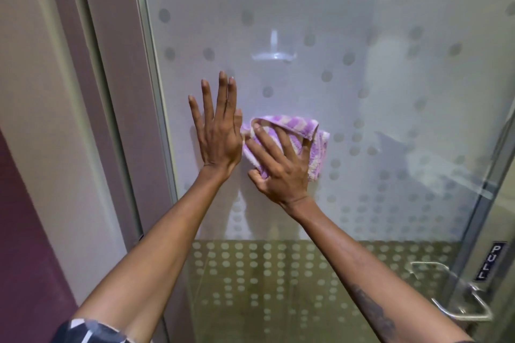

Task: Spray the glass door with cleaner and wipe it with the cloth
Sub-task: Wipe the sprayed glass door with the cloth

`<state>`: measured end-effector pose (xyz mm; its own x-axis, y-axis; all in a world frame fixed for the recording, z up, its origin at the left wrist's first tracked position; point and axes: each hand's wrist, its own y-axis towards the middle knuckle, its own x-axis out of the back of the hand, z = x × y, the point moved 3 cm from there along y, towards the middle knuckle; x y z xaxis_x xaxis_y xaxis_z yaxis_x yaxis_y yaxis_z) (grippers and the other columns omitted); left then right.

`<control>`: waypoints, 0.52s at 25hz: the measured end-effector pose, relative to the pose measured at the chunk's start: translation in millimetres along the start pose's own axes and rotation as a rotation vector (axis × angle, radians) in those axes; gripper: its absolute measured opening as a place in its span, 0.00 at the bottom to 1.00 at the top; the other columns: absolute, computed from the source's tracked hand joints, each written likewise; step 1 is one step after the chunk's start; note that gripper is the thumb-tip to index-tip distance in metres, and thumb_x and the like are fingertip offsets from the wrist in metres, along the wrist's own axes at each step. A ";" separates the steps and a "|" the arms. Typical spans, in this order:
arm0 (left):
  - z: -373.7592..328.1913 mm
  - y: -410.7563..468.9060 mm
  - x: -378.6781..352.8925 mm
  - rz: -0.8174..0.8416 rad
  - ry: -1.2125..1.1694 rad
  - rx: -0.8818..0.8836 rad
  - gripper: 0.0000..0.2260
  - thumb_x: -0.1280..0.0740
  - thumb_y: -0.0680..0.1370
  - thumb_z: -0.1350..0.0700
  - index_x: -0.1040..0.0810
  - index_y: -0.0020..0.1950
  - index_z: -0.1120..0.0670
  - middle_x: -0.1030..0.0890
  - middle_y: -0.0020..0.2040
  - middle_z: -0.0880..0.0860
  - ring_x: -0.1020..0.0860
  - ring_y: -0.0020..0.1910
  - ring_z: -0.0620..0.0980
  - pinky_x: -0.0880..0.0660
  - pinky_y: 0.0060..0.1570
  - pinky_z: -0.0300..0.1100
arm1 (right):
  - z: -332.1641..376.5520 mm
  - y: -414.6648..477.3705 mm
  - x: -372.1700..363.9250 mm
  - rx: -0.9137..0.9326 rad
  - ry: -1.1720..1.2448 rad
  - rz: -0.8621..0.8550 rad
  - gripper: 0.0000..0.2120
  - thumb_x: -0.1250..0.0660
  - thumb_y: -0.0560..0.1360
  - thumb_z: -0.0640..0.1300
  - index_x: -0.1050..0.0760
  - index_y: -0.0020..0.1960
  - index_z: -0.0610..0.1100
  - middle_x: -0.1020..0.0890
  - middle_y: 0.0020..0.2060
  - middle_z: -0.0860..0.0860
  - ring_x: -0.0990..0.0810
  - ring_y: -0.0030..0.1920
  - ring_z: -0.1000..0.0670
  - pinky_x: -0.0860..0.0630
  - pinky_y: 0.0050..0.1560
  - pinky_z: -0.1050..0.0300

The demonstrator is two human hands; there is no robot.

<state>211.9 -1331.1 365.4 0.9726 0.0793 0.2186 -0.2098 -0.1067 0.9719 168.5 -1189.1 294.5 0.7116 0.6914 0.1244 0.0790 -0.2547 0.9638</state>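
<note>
Head view, looking forward at both bare forearms raised against a door. Right hand: fingers spread and bent over a cloth, pressing it flat to the pane, with the thumb hooked under the cloth's lower left edge. Left hand: fully open, palm flat on the pane, fingers straight and pointing up, holding nothing; its thumb side lies just beside the cloth's left edge, and whether the two touch cannot be told. Cloth: purple and cream stripes, bunched and folded, partly covered by the right fingers, its free corner hanging to the lower right. It sits at mid-height on the door, left of centre. Door: glass with a frosted band across the middle carrying a pattern of grey dots, which grow denser toward the bottom; clear glass shows above and below the band. Frame: a pale metal upright along the door's left edge, next to a mauve and cream wall. Handle: a metal bar at lower right, with a dark vertical label reading "PULL" just beside it on the door's right edge. Sleeve: a patterned grey cuff at the bottom left corner. Right forearm bears a dark mark near the elbow.
</note>
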 end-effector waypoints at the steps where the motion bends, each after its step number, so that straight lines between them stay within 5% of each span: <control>1: 1.1 -0.4 -0.3 0.005 -0.004 -0.003 0.25 0.45 0.86 0.56 0.41 0.84 0.57 0.39 0.84 0.55 0.45 0.83 0.65 0.52 0.80 0.66 | 0.6 -12.7 0.8 0.039 0.028 0.023 0.30 0.29 0.69 0.52 0.22 0.71 0.56 0.24 0.74 0.55 0.28 0.75 0.46 0.47 0.76 0.27; 9: -2.7 1.9 8.6 0.142 -0.011 0.014 0.25 0.52 0.88 0.51 0.49 0.85 0.54 0.46 0.86 0.53 0.51 0.84 0.64 0.60 0.79 0.63 | -30.4 -101.2 32.5 0.430 0.189 0.486 0.19 0.35 0.76 0.46 0.18 0.64 0.55 0.23 0.73 0.57 0.27 0.73 0.49 0.49 0.77 0.25; 11: -6.0 0.3 14.9 0.205 -0.007 0.043 0.25 0.51 0.88 0.52 0.51 0.86 0.53 0.50 0.86 0.52 0.54 0.84 0.63 0.62 0.79 0.63 | -39.9 -110.3 49.3 0.448 0.206 0.592 0.17 0.37 0.76 0.44 0.16 0.59 0.55 0.21 0.70 0.58 0.24 0.71 0.50 0.55 0.79 0.27; 13: -10.6 0.5 23.5 0.282 -0.022 0.068 0.26 0.50 0.88 0.52 0.54 0.86 0.52 0.53 0.86 0.52 0.57 0.84 0.62 0.63 0.80 0.63 | -45.7 -112.9 71.5 0.361 0.209 0.706 0.15 0.34 0.73 0.42 0.15 0.55 0.55 0.19 0.68 0.59 0.23 0.71 0.51 0.49 0.79 0.26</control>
<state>233.6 -1318.7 371.9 0.8788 0.0160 0.4770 -0.4659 -0.1877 0.8647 178.5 -1080.0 205.3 0.5357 0.3893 0.7493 -0.0942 -0.8543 0.5112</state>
